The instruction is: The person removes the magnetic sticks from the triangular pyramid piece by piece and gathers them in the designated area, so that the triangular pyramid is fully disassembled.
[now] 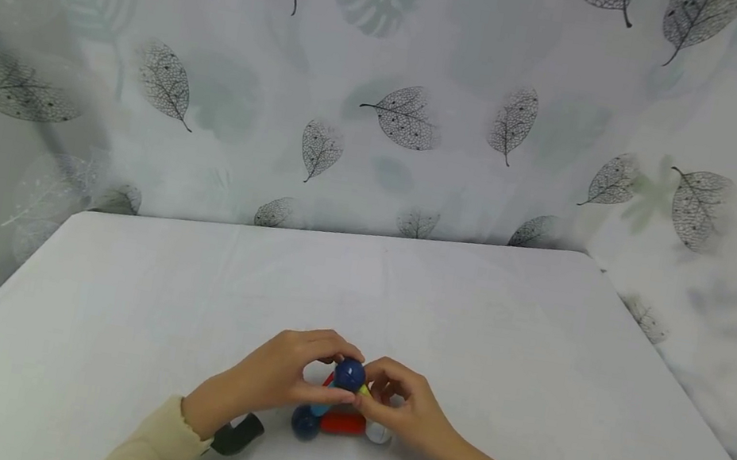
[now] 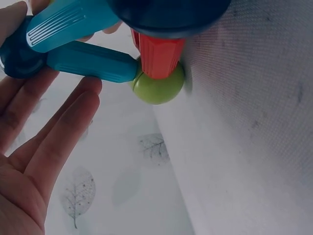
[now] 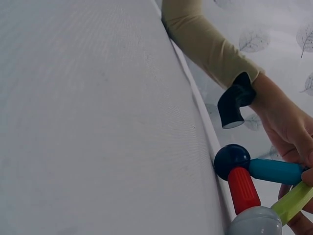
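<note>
A pyramid-like frame of magnetic rods and balls stands on the white table. My left hand [image 1: 289,366] pinches the dark blue ball [image 1: 350,374] at its top between thumb and fingers. From the right, my right hand [image 1: 408,409] pinches the yellow-green rod [image 3: 296,200] close under that ball. Two blue rods [image 2: 90,61] slope down from the top ball. Red rods [image 1: 343,423] form the base, joining another dark blue ball [image 1: 305,423], a grey-white ball [image 3: 257,223] and a green ball [image 2: 159,88]. Fingers partly hide the upper joints in the head view.
The white-covered table [image 1: 149,292] stretches away to a leaf-patterned backdrop [image 1: 401,114]. Dark camera mounts [image 1: 238,435] are on both wrists, the left one beside the frame's lower left ball. Beige sleeves [image 1: 160,446] cover the forearms.
</note>
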Demonstrator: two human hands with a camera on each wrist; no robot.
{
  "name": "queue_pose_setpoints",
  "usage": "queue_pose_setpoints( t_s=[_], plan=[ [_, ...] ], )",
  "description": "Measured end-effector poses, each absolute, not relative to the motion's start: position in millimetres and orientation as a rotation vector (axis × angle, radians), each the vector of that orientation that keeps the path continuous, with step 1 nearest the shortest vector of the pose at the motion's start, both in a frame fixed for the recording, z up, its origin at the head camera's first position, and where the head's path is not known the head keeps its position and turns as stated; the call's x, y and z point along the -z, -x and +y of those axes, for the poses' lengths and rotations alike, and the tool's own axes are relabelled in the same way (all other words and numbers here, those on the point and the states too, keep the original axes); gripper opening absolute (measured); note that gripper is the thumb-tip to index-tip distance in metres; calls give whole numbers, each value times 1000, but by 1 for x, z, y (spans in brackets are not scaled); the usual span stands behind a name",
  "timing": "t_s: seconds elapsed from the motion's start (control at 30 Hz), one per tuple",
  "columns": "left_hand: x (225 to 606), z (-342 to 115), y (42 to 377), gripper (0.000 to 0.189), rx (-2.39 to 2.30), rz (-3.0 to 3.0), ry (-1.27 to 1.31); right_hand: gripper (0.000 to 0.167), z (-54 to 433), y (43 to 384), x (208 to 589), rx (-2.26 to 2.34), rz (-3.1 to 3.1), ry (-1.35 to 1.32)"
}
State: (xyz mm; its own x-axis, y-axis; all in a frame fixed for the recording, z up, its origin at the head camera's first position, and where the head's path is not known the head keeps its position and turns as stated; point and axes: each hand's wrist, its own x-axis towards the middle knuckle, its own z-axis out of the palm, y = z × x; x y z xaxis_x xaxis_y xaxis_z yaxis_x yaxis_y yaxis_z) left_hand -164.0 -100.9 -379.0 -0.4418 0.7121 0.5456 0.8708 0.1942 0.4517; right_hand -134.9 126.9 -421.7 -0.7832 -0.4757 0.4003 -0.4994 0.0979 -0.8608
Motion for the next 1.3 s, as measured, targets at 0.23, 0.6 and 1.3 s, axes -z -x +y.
queue_pose_setpoints(
  t_s=[0.23,0.6,1.3],
  plan=[
    [376,-102,164,36,1115,-2263,1533,14,127,135,421,-1870,-2303,-1029],
    [371,-112,167,36,1182,-2331,1529,13,124,136,421,-1849,-2315,-1021],
    [359,-150,185,35,1248,-2612,1445,15,124,136,422,-1945,-2444,-864]
  ],
)
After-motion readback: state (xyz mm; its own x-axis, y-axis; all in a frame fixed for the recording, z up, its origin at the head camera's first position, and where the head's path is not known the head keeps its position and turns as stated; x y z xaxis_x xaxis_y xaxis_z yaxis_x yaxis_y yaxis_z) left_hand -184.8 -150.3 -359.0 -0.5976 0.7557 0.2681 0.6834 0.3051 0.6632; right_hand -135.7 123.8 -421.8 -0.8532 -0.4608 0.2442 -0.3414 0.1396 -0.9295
